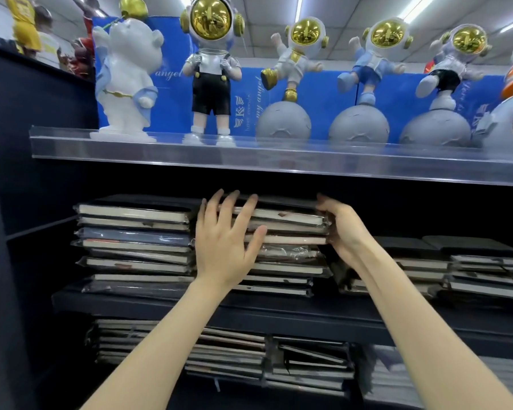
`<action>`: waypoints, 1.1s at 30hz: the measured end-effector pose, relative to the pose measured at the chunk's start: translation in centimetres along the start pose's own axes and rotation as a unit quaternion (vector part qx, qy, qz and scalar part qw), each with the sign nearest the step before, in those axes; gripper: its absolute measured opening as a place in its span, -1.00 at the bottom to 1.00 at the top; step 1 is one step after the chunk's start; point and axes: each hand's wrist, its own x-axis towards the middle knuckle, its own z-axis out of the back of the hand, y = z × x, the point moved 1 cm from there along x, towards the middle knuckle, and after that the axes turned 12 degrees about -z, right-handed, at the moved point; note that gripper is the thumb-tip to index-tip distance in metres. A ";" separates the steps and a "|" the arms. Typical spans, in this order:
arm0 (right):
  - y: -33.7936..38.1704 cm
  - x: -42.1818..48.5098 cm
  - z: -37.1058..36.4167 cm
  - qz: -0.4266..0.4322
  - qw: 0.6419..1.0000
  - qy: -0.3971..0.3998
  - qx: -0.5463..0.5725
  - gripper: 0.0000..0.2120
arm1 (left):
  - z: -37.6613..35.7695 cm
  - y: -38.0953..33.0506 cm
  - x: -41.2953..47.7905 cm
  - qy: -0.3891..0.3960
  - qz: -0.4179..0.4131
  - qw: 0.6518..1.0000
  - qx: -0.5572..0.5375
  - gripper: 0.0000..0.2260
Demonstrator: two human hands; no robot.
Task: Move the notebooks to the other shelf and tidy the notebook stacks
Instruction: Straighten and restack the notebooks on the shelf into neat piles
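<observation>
I'm facing a dark shop shelf [160, 303] under a strip-lit ceiling. Straight above the middle stack [285, 229] of notebooks runs a clear-fronted ledge [249, 155] with a white bear figurine [128, 81] and gold-visored astronauts [211, 69] before blue boxes. Just left of the middle stack a left stack [134, 241] of wrapped notebooks stands about as high, its page edges towards me. My left hand [222, 247] lies flat on the middle stack's front left corner, fingers straight and spread, holding nothing. At the stack's right end my right hand [342, 229] curls round its upper notebooks, clasping them. Right of the middle stack sit lower stacks [456, 270]. Below it, on the next shelf down, more notebooks [219, 350] lie in untidy piles.
</observation>
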 end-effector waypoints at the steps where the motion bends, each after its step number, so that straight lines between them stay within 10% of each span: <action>1: 0.1 0.3 0.0 -0.003 1.000 0.009 -0.006 -0.55 | -0.5 0.2 0.0 0.001 0.002 1.000 0.003 -0.59; 9: -4.0 -1.8 3.8 0.084 0.989 0.044 -0.110 -0.56 | -0.4 -0.1 -1.2 0.024 0.025 0.998 0.047 -0.54; 14: -7.2 -3.6 7.8 0.328 0.831 -0.132 -0.428 -0.67 | 2.9 -3.7 -6.8 -0.019 0.020 1.000 0.015 -0.58; 17: -6.9 -5.0 9.7 0.359 0.842 -0.183 -0.359 -0.70 | 3.3 -6.1 -7.4 -0.002 -0.030 0.997 -0.070 -0.60; 29: -5.4 -8.6 25.1 0.209 0.813 -0.413 -0.354 -0.65 | -5.4 -22.0 -0.1 0.066 -0.090 0.948 -0.299 -0.70; 33: -4.2 -7.7 32.1 0.123 0.865 -0.394 -0.286 -0.45 | -8.7 -26.8 3.6 0.055 -0.070 0.954 -0.285 -0.71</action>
